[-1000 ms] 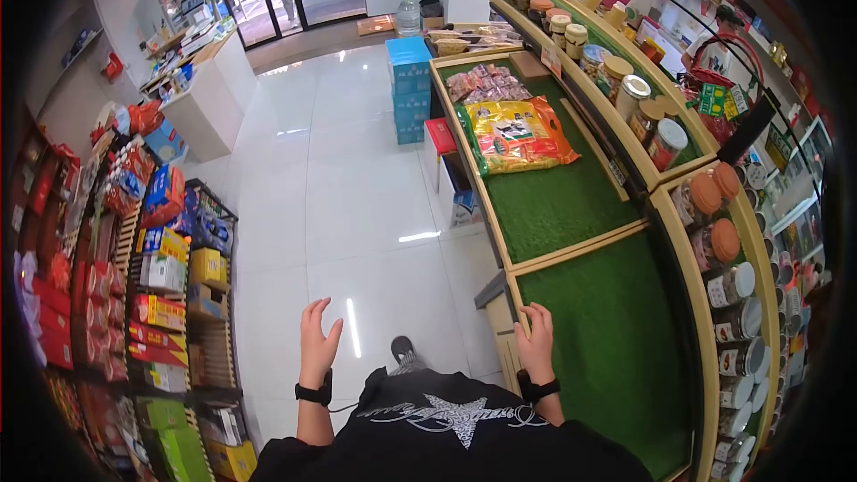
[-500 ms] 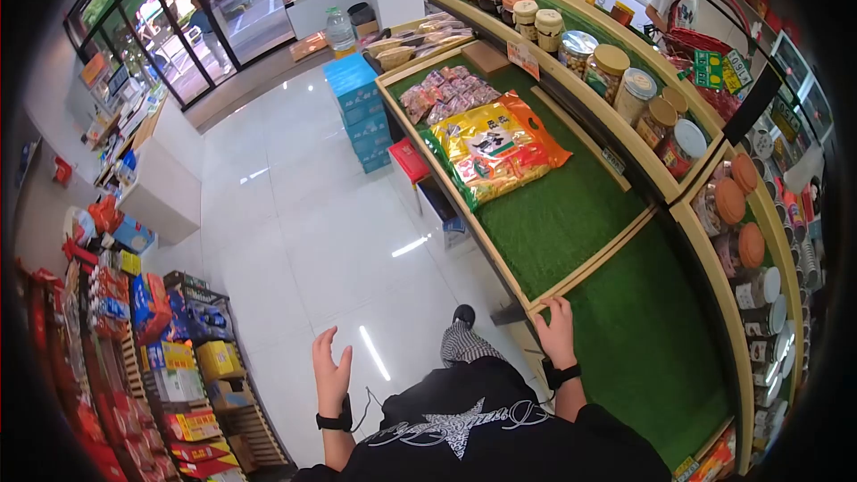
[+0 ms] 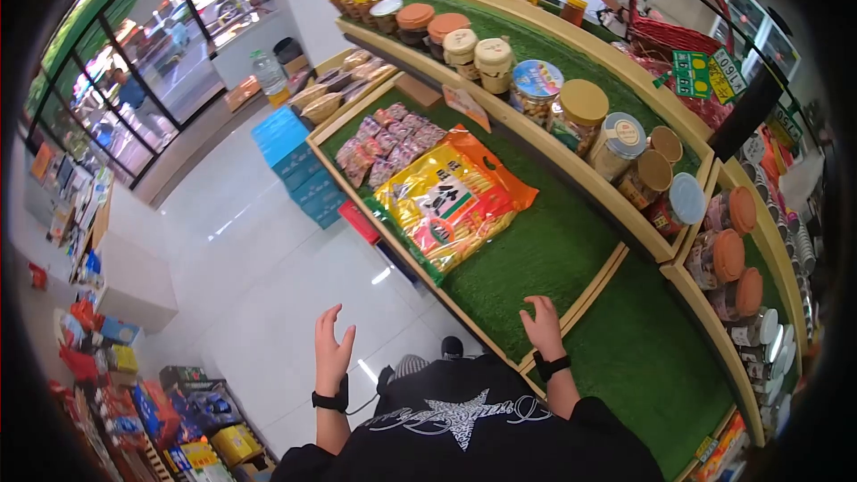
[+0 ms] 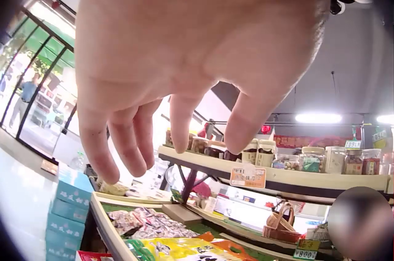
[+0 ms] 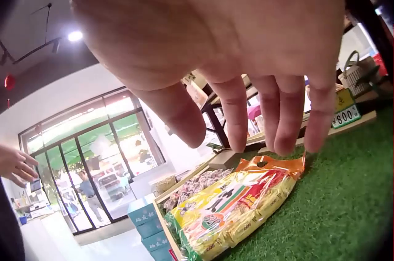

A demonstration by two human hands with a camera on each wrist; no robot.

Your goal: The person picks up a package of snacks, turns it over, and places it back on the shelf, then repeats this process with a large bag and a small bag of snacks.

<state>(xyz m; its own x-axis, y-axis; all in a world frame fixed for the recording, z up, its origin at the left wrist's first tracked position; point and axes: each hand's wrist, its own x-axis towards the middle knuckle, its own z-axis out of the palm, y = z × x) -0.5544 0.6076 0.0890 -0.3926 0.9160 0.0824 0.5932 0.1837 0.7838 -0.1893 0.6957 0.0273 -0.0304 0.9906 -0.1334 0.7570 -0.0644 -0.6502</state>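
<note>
A large yellow and orange bag [image 3: 451, 201] lies flat on the green-lined display table [image 3: 500, 303], beside a heap of small wrapped packets [image 3: 388, 143]. Over the table's near part hangs my right hand [image 3: 543, 330], relaxed fingers apart, holding nothing; in the right wrist view the bag [image 5: 237, 208] shows beyond its fingertips. My left hand [image 3: 333, 353] is raised over the floor left of the table, thumb away from the fingers, empty. The left wrist view shows that hand [image 4: 197, 45] with its fingers hanging above the packets [image 4: 148, 221].
Lidded jars [image 3: 494, 62] line the raised shelf behind the table. Blue boxes [image 3: 299, 165] are stacked at its left end, with a red stool [image 3: 359, 221] beside it. Packaged goods [image 3: 201, 411] fill a rack at lower left. A red basket [image 3: 674, 36] stands at upper right.
The view has moved closer to the table and turned, so the bag, packets and jars appear larger and nearer. My right hand now hangs over the green lining. Both hands stay empty.
</note>
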